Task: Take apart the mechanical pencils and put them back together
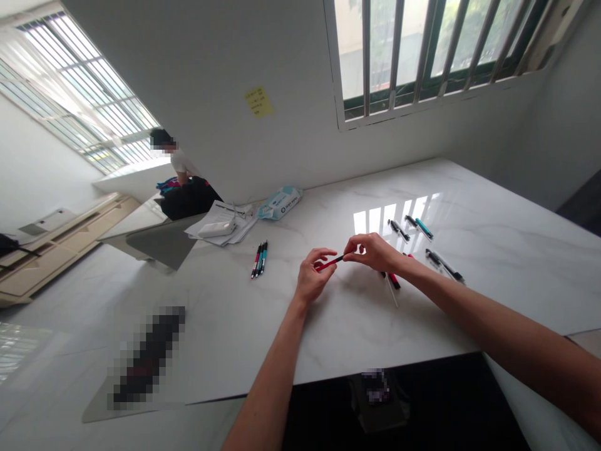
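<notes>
A red and black pen (331, 263) is held just above the white marbled table (263, 338). My left hand (310, 277) has its fingers closed around the red barrel. My right hand (373, 252) pinches the pen's black end between thumb and fingertips. Under my right wrist lie a red and black pen piece (394, 280) and a thin white refill-like rod (392, 294), partly hidden by the arm. Several assembled pens (260, 259), red and teal with black, lie side by side left of my hands.
Black pen parts (399, 230), a teal barrel (425, 228) and more black parts (444, 265) lie on the right. At the back are papers (200, 230) and a wipes pack (282, 203). A blurred dark object (150, 357) lies front left. A person (184, 166) sits beyond the partition.
</notes>
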The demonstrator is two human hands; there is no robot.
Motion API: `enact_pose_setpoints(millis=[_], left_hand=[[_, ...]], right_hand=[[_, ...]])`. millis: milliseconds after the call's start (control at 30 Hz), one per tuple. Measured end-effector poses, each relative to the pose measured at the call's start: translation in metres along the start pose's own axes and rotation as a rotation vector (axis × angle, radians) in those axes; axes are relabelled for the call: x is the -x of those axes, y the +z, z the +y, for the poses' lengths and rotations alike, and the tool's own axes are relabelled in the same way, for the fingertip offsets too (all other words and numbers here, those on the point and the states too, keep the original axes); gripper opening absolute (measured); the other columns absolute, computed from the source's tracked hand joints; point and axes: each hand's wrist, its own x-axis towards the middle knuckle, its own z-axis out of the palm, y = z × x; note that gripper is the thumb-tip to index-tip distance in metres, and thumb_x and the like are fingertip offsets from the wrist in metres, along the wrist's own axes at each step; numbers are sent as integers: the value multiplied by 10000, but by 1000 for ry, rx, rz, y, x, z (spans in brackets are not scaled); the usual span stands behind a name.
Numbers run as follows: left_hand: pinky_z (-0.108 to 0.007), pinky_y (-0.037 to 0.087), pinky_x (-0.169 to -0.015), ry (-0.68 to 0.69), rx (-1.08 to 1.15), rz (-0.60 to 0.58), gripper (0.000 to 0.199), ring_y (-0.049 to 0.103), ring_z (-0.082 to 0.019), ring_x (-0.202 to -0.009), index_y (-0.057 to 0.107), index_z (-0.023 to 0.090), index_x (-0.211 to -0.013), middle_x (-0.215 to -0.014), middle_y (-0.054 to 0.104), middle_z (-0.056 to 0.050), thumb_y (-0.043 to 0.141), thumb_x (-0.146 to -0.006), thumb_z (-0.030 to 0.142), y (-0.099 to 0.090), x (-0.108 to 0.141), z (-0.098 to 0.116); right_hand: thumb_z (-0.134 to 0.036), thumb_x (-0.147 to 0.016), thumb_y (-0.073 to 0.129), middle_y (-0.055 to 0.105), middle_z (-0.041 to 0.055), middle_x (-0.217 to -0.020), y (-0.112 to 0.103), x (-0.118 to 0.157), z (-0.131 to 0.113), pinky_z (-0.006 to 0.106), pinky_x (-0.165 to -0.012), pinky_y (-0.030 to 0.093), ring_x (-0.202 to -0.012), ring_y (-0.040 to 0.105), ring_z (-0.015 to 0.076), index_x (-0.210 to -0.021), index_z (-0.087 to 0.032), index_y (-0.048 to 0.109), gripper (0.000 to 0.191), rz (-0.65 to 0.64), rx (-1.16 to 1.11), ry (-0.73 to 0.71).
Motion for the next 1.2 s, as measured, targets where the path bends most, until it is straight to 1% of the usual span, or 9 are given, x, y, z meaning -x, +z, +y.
enact_pose_setpoints(millis=[133,267,433,567,667,833,1000,1133,1200], left_hand=[[-296,568,-873,39,-61,-23,218,671,-184,-1018,766,249,-1085,-1168,710,-67,710,-874,249,-1,1,5],[-312,574,-913,75,-99,-31,249,689,-195,-1048,770,262,-1156,-1147,726,-75,661,-935,300,2,2,10],[-293,584,-856,45,-66,37,206,694,-168,-941,770,241,-1079,-1060,724,-59,676,-896,251,8,4,6],[-285,574,-831,42,-97,61,207,682,-171,-967,761,242,-1059,-1082,719,-55,685,-867,226,8,5,3],[-285,568,-829,57,-122,88,210,669,-170,-973,753,244,-1068,-1093,717,-54,686,-870,230,11,4,3],[-307,579,-852,53,-105,69,204,671,-178,-976,741,241,-1072,-1116,713,-57,713,-870,260,15,3,4],[-273,553,-812,71,-149,30,225,665,-170,-981,771,262,-1116,-1115,693,-56,662,-921,284,10,2,7],[-261,519,-717,99,-264,11,227,631,-147,-800,810,277,-1096,-999,702,-43,666,-927,327,6,2,9],[-269,508,-698,99,-319,18,217,603,-143,-720,814,268,-1070,-939,717,-34,667,-923,331,0,1,9]], right_hand=[[-492,-918,724,754,41,-847,-3,-1,0,301,-688,466,-742,624,168,-899,-211,778,287,32,-33,6],[-538,-909,718,767,57,-855,-6,-4,5,316,-714,498,-765,655,185,-907,-205,785,339,62,-65,38],[-568,-899,718,771,51,-854,-2,-2,6,300,-687,484,-724,640,169,-908,-208,792,368,13,-101,56],[-579,-889,726,758,39,-828,-1,-1,1,280,-636,444,-682,615,154,-897,-203,784,381,-1,-87,49],[-590,-900,710,759,43,-832,-4,-1,1,279,-644,444,-694,629,157,-889,-199,775,397,22,-73,37],[-599,-909,695,767,51,-853,-6,-3,1,282,-659,464,-716,642,166,-896,-200,768,406,25,-95,37],[-578,-909,706,765,49,-850,-9,-4,3,282,-646,455,-694,624,159,-903,-208,785,378,29,-60,30],[-537,-900,732,750,42,-813,-13,-5,4,281,-659,453,-698,629,155,-880,-217,798,327,44,-10,36],[-512,-896,743,753,44,-843,-16,-5,4,283,-681,468,-742,657,164,-946,-220,795,301,31,6,25]])
